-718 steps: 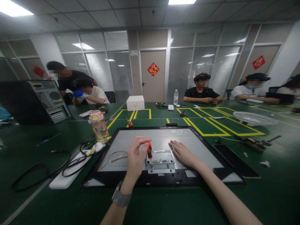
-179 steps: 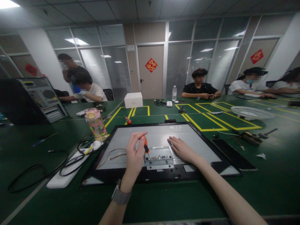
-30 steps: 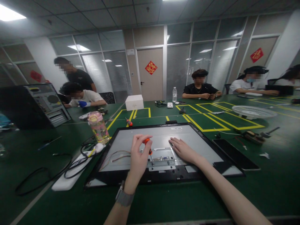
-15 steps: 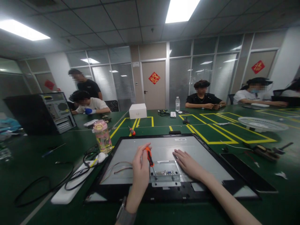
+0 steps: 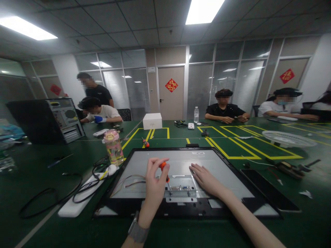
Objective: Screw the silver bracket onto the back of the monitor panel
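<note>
One white power strip (image 5: pixel 74 203) lies at nine o'clock from the centre of your display panel (image 5: pixel 178 156), with twelve straight ahead of you; a pink-lidded drinking bottle (image 5: pixel 114 150) stands at ten. The panel lies flat before you, grey metal back up. Your left hand (image 5: pixel 156 179) pinches an orange-and-black screwdriver (image 5: pixel 162 166) between thumb and fingers, its shaft angling down to the left end of the metal port bracket (image 5: pixel 181 199), at six o'clock on the panel. Your right hand (image 5: pixel 207 177) rests flat at about three, holding nothing, palm down, fingers extended close together. A dark, phone-like slab (image 5: pixel 270 190) lies beyond the panel's edge, also at three.

The step in hand looks like turning a screw at that bracket; whether in or out, you cannot tell from this view. Your next move calls for a well-seated tip, steady downward pressure and a braced panel.
</note>
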### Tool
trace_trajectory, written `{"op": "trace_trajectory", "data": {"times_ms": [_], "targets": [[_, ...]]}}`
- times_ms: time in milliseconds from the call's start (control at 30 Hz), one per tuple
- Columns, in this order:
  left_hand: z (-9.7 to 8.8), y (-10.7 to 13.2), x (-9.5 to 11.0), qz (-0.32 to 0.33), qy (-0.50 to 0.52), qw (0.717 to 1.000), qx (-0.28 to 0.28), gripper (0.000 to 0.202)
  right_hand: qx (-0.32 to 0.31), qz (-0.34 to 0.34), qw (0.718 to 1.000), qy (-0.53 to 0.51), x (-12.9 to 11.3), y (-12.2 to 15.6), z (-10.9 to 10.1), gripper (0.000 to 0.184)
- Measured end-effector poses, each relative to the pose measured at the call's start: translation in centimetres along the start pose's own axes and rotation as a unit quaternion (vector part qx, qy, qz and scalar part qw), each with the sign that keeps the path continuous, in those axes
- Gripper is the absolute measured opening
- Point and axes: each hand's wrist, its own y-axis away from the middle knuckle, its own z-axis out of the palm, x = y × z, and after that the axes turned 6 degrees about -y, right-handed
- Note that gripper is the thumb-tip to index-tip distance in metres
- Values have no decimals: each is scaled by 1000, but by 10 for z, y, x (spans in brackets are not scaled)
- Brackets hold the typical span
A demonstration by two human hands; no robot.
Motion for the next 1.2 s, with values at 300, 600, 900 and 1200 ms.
{"op": "trace_trajectory", "data": {"times_ms": [300,600,900,1200], "targets": [[0,-2,2,14,-28,999,6,23,4,-1,1000,2,1,0,2,54],[-1,0,0,-3,7,999,-33,26,8,0,1000,-5,-2,1,0,53],[-2,-1,2,1,-5,999,-40,23,7,1,1000,-3,-3,1,0,54],[-1,-1,-7,-10,4,998,-60,26,4,2,1000,-13,-3,5,-1,54]]}}
